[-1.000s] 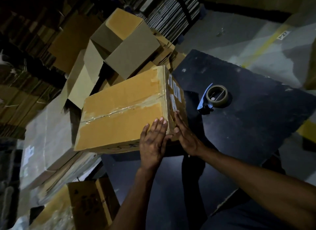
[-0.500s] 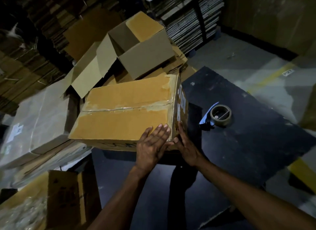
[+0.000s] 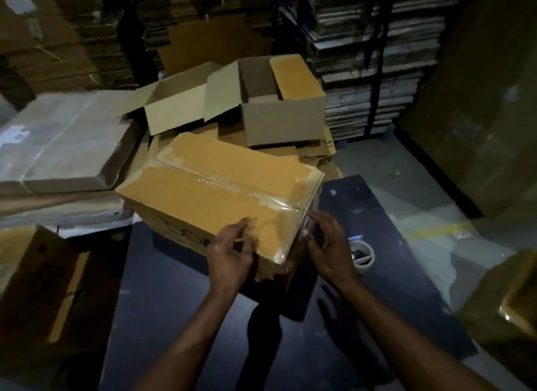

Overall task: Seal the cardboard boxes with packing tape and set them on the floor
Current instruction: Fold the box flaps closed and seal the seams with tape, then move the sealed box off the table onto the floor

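A closed cardboard box (image 3: 220,193) lies on the dark table (image 3: 174,303), with clear tape along its top seam and down its right end. Its near right corner points toward me. My left hand (image 3: 231,255) rests at the near edge by that corner, fingers loosely bent against the top. Spread straight fingers of my right hand (image 3: 328,248) touch the box's taped right end. The tape dispenser (image 3: 363,255) lies on the table just right of my right hand, partly hidden by it.
Two open, empty boxes (image 3: 284,123) (image 3: 174,111) sit on flattened cardboard behind the table. A plastic-wrapped flat stack (image 3: 64,146) lies at the left, one box (image 3: 37,280) at lower left, another (image 3: 511,300) at lower right. Grey floor (image 3: 392,163) shows to the right.
The box has turned, so its near right corner now faces me. My left hand slid from flat on the top to the near edge. My right hand stays at the end face.
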